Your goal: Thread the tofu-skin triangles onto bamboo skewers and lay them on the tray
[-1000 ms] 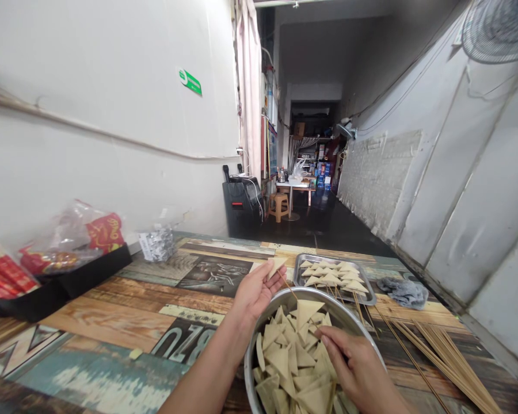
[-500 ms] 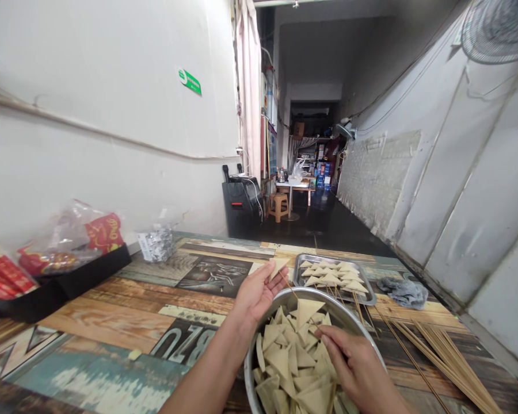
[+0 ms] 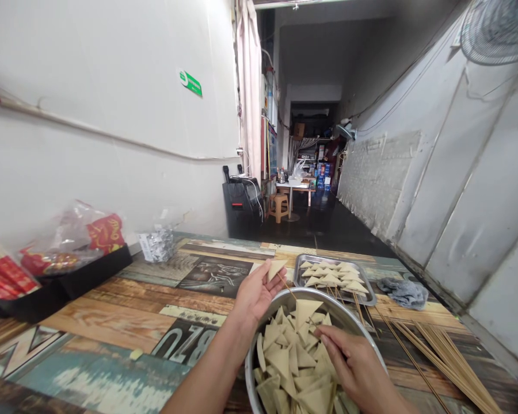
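Note:
My left hand [image 3: 255, 296] is closed on a pale, folded triangle of what looks like tofu skin [image 3: 276, 269], above the far left rim of a metal bowl [image 3: 249, 368]. A thin wooden skewer [image 3: 288, 286] runs from that triangle down toward my right hand [image 3: 356, 359], whose thumb and fingers pinch its near end over the bowl. Many similar triangles [image 3: 280, 362] fill the bowl. Just beyond it, a metal tray [image 3: 373, 299] holds rows of skewered triangles [image 3: 334, 273]. How deep the skewer goes into the held piece is hard to see.
Loose skewers [image 3: 449, 356] lie on the wood-patterned table [image 3: 112, 322] at right, near a crumpled grey cloth or bag [image 3: 403, 292]. At left, black boxes [image 3: 90, 276] hold snack packets and red-wrapped chopsticks [image 3: 8, 279]. A clear container of silvery packets [image 3: 157, 244] stands by the wall.
My left hand has shifted very slightly, and the held triangle has tilted a little and shows more of its face. My right hand stays almost in place.

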Action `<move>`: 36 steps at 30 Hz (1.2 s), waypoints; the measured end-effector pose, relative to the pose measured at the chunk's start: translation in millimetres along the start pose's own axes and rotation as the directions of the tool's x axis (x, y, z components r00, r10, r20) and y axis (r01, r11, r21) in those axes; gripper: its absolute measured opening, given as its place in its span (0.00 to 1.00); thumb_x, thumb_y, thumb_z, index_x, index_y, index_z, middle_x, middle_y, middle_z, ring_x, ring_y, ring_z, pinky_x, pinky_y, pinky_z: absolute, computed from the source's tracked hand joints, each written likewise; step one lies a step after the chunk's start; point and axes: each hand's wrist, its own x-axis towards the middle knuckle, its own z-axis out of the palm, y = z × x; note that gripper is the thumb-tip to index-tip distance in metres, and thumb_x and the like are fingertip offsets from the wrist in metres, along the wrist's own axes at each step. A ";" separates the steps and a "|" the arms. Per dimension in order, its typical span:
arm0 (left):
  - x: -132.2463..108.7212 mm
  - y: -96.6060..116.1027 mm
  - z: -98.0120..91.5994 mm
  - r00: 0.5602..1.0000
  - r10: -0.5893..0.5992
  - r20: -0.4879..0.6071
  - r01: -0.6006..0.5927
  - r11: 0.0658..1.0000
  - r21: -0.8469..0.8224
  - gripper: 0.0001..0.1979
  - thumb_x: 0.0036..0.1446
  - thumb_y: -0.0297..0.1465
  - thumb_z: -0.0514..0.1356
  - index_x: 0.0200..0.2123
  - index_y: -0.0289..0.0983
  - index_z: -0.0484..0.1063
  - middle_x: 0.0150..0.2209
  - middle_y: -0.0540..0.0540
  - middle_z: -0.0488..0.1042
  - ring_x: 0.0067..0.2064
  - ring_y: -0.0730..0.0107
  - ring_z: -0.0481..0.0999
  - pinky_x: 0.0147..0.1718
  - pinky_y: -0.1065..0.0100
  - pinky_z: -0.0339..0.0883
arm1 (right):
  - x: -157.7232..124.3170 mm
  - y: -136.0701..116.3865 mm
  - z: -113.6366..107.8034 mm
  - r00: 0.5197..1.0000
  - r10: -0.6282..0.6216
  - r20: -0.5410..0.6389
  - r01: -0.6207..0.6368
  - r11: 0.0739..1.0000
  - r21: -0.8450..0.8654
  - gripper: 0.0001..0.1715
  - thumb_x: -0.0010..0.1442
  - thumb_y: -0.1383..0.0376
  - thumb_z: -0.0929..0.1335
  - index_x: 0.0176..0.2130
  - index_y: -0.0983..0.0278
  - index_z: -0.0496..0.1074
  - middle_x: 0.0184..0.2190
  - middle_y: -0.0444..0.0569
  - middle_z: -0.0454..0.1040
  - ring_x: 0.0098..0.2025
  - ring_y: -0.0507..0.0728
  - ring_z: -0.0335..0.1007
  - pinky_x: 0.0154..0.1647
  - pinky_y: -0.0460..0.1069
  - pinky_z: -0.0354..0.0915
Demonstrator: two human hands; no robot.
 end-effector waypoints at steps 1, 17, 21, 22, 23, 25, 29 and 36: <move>0.7 0.5 0.0 1.000 -0.022 -0.007 0.022 1.000 -0.007 0.06 0.51 0.26 0.59 0.35 0.31 0.69 0.29 0.41 0.76 0.32 0.64 0.77 0.33 0.63 0.72 | 0.0 0.1 0.1 1.000 -0.001 0.000 0.001 1.000 0.000 0.15 0.62 0.65 0.56 0.39 0.62 0.69 0.26 0.46 0.72 0.35 0.55 0.72 0.37 0.47 0.65; -0.5 2.9 3.6 0.991 -0.134 -0.029 0.134 0.991 -0.011 0.05 0.50 0.25 0.59 0.33 0.31 0.69 0.28 0.41 0.76 0.31 0.64 0.77 0.36 0.60 0.71 | -0.4 1.5 0.9 1.000 -0.015 0.007 0.015 1.000 -0.007 0.14 0.62 0.66 0.56 0.41 0.62 0.68 0.26 0.46 0.72 0.33 0.54 0.72 0.36 0.47 0.65; -3.1 3.1 5.1 0.990 -0.142 -0.025 0.142 0.990 -0.004 0.04 0.50 0.25 0.59 0.32 0.31 0.68 0.28 0.41 0.76 0.31 0.64 0.77 0.35 0.60 0.71 | -1.5 0.7 0.5 1.000 -0.016 0.000 0.016 1.000 -0.002 0.14 0.62 0.66 0.56 0.42 0.63 0.68 0.26 0.46 0.72 0.32 0.54 0.72 0.35 0.46 0.65; -3.8 3.0 5.1 0.989 -0.143 -0.025 0.143 0.990 0.000 0.04 0.50 0.25 0.59 0.32 0.31 0.68 0.28 0.41 0.76 0.31 0.64 0.77 0.35 0.60 0.71 | -1.6 0.4 0.4 1.000 -0.018 -0.004 0.018 1.000 -0.002 0.14 0.62 0.67 0.57 0.42 0.63 0.68 0.27 0.46 0.73 0.32 0.54 0.72 0.35 0.46 0.65; -4.4 2.9 4.9 0.989 -0.145 -0.024 0.145 0.989 0.002 0.04 0.50 0.25 0.59 0.32 0.31 0.68 0.28 0.41 0.76 0.31 0.64 0.77 0.35 0.60 0.71 | -1.6 0.1 0.2 1.000 -0.019 -0.007 0.019 1.000 -0.005 0.14 0.62 0.67 0.57 0.42 0.63 0.68 0.27 0.46 0.73 0.32 0.54 0.72 0.36 0.46 0.65; -5.4 2.5 4.3 0.988 -0.153 -0.017 0.153 0.988 0.011 0.03 0.51 0.25 0.58 0.32 0.31 0.68 0.28 0.40 0.76 0.31 0.64 0.77 0.34 0.61 0.71 | -1.2 -0.5 -0.1 1.000 -0.017 -0.014 0.017 1.000 -0.015 0.14 0.62 0.67 0.57 0.42 0.63 0.68 0.28 0.47 0.73 0.33 0.54 0.72 0.36 0.47 0.66; -5.5 0.3 3.3 0.986 -0.168 0.012 0.167 0.985 0.047 0.04 0.52 0.26 0.58 0.32 0.31 0.69 0.28 0.40 0.76 0.30 0.64 0.77 0.33 0.63 0.72 | 0.1 -2.0 -1.0 1.000 -0.002 -0.026 0.002 1.000 -0.031 0.14 0.61 0.67 0.57 0.40 0.64 0.68 0.29 0.48 0.74 0.33 0.54 0.72 0.36 0.47 0.66; -10.7 -6.2 6.6 0.974 -0.222 0.053 0.214 0.968 0.134 0.04 0.53 0.26 0.57 0.33 0.31 0.69 0.29 0.40 0.76 0.33 0.63 0.77 0.34 0.64 0.71 | 1.4 -5.2 -3.3 0.998 0.029 -0.052 -0.031 0.998 -0.056 0.13 0.61 0.67 0.57 0.39 0.64 0.69 0.31 0.50 0.75 0.34 0.55 0.73 0.36 0.47 0.66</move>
